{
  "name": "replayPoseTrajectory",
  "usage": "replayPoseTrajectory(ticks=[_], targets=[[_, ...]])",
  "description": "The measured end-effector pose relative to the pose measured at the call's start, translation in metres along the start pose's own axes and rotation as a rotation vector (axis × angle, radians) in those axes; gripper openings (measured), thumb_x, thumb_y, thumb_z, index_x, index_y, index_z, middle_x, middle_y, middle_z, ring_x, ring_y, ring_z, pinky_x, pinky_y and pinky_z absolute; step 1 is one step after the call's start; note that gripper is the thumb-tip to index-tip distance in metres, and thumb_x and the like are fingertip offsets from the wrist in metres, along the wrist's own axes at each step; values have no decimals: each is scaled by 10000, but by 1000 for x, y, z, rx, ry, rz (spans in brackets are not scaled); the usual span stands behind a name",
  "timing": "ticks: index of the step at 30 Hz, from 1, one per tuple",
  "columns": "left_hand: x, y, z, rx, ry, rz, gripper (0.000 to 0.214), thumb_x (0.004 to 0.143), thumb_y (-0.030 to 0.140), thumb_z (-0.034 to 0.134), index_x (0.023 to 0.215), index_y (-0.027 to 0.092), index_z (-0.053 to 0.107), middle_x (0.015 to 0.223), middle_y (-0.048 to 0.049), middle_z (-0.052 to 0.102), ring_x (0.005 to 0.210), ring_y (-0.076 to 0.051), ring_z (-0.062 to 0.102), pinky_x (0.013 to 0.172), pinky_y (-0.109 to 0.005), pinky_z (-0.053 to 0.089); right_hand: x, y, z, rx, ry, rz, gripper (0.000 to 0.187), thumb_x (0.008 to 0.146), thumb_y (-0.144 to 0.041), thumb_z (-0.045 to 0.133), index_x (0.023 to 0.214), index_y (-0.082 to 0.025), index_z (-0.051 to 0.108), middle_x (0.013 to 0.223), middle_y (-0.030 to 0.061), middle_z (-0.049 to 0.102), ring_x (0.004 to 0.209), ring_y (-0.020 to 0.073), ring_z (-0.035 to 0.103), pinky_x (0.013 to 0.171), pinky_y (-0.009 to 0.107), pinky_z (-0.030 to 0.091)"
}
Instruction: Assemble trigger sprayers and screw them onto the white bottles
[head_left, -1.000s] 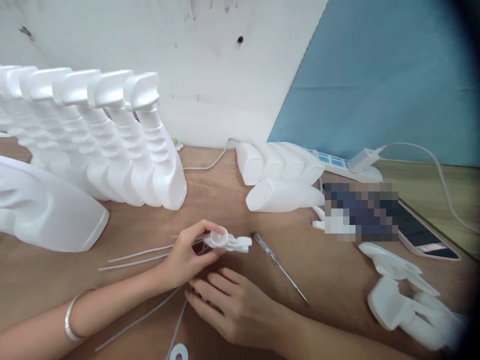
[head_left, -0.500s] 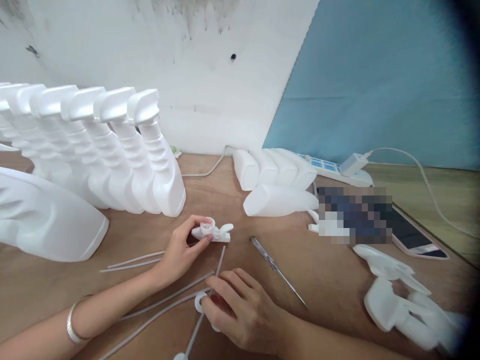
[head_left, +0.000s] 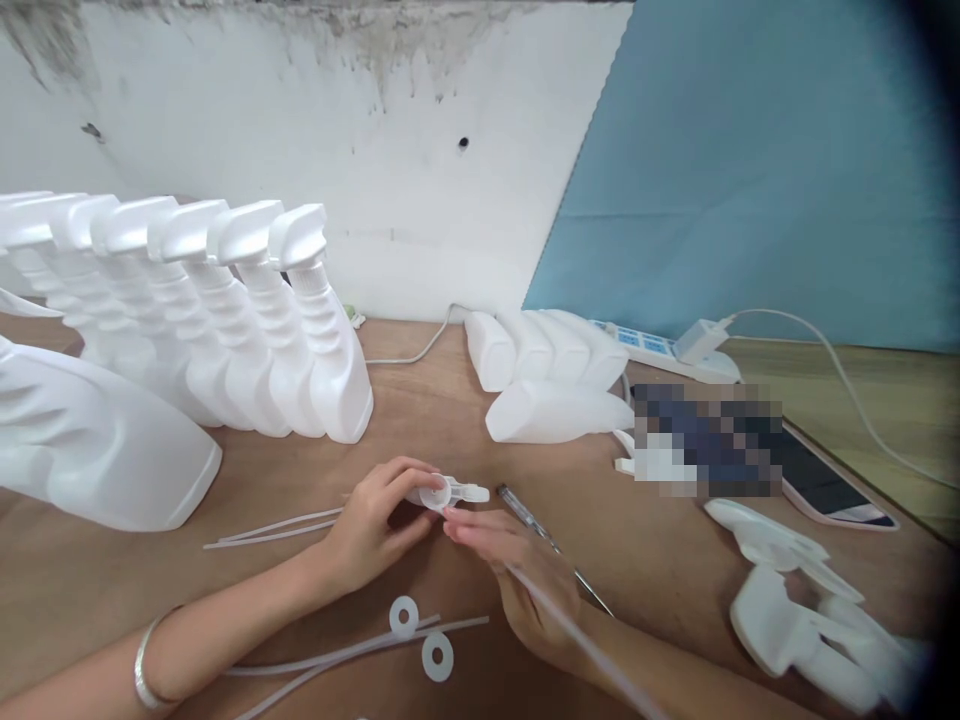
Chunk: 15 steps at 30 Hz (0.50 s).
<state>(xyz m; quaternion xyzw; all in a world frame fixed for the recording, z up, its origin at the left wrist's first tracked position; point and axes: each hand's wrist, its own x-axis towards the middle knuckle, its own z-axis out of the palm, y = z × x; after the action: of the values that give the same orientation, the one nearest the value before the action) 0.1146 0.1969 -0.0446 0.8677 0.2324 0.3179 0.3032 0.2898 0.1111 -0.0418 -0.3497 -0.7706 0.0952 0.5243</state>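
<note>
My left hand is closed around a white spray trigger head, its round collar facing up. My right hand is closed on a thin translucent plastic tube, which trails from it toward the lower right. The right fingertips are at the collar of the spray head; whether the tube's end is inside it is hidden. Below the hands lie two flat white washers and several loose tubes. Partly behind my right hand is a screwdriver with a clear handle.
White spray bottles stand in a row at left, with a large bottle lying before them. Several small white bottles lie at the back. On the right are a power strip, a phone and white spray-head parts.
My right hand has picked up a tube and moved up and right to the spray head, leaving the washers on the table. The spray head has shifted slightly right and down in my left hand.
</note>
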Motion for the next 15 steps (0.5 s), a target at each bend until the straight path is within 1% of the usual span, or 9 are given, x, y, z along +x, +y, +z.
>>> replayPoseTrajectory(ticks=[3, 6, 9, 12, 15], targets=[[0, 1, -1, 0, -7, 6, 232, 792, 93, 495, 1007, 179, 521, 1020, -71, 551, 937, -153, 548, 813, -285, 447, -2, 3, 1, 17, 21, 140, 294, 882, -83, 334, 1124, -184, 467, 1109, 79, 601, 1046, 125, 566, 865, 281, 501], [1, 2, -1, 8, 1, 17, 224, 794, 103, 506, 1004, 179, 526, 1000, -68, 547, 913, -149, 547, 788, -273, 449, -5, 7, 6, 42, 136, 262, 257, 899, -118, 317, 1090, -202, 465, 1081, 69, 613, 1010, 124, 587, 842, 282, 507], [1, 1, 0, 9, 35, 36, 248, 791, 131, 537, 1031, 182, 505, 970, -62, 552, 881, -146, 545, 756, -261, 449, -6, 9, 10, 83, 202, 362, 216, 910, -150, 320, 1043, -209, 480, 1011, 54, 636, 940, 113, 613, 793, 252, 518], [0, 2, 2, -9, 68, -14, 283, 774, 170, 579, 1035, 180, 469, 923, -44, 563, 802, -129, 542, 694, -236, 447, -5, 10, 12, 95, 213, 421, 188, 914, -175, 331, 1006, -211, 491, 976, 45, 640, 931, 112, 609, 804, 250, 508], [-1, 3, 1, -18, 48, -55, 238, 772, 182, 584, 985, 181, 477, 895, -32, 564, 770, -121, 535, 672, -228, 437, -3, 9, 10, 84, 181, 454, 192, 916, -188, 330, 986, -215, 507, 967, 45, 630, 943, 118, 595, 810, 255, 496]])
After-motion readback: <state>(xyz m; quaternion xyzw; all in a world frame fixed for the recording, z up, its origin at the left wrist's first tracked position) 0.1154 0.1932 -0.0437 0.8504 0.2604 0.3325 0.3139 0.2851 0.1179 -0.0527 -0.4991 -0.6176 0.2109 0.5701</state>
